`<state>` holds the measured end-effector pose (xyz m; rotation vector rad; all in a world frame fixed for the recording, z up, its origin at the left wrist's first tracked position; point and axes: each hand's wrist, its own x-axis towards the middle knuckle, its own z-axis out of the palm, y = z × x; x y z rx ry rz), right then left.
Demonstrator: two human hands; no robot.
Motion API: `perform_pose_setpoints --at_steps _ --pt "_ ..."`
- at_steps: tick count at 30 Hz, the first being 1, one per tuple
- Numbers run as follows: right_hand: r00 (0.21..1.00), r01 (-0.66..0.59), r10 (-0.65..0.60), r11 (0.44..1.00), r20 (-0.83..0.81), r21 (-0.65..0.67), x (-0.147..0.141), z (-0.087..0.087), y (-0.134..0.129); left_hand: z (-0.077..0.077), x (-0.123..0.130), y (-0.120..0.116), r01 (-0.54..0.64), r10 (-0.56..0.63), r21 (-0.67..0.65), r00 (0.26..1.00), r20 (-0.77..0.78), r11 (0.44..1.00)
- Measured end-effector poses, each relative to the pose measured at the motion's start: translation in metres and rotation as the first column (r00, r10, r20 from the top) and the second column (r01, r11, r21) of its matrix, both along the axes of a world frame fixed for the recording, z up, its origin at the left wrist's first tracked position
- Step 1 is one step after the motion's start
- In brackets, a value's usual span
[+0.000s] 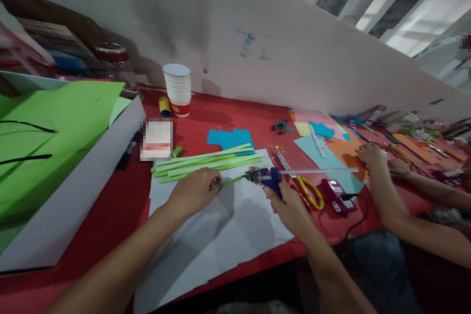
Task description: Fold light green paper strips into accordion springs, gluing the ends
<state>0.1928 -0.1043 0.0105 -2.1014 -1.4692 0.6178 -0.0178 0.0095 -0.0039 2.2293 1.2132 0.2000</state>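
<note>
One green paper strip reaches from the left hand to the dirt-crusted nozzle of a blue glue gun; whether strip and nozzle touch, I cannot tell. Beyond the left hand, a bundle of green strips lies across white paper, near blue paper pieces. Scissors with a yellow loop lie just beside the right hand, a purple socket block further right. Left fingertips pinch the strip; right fingers wrap the gun's handle.
</note>
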Motion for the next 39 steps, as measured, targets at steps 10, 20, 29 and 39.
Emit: perform_pose_setpoints --at_steps 10,20,29,39 --pt "0.996 0.088 -0.088 0.996 -0.010 0.011 0.023 -0.002 -0.001 0.000 0.000 -0.001 0.006 -0.006 0.008 1.000 -0.008 1.000" --pt "0.992 0.129 -0.128 0.990 -0.017 0.051 0.036 -0.003 0.003 -0.001 -0.001 0.000 -0.013 0.012 -0.019 0.999 -0.032 1.000" --pt "0.986 0.117 -0.125 0.990 0.110 0.077 0.041 0.000 0.005 -0.002 -0.002 0.001 0.000 0.000 -0.014 1.000 -0.024 1.000" --pt "0.973 0.229 -0.223 0.963 -0.056 0.142 0.061 0.002 0.013 0.004 -0.001 -0.003 0.022 -0.010 0.113 0.994 -0.105 0.993"
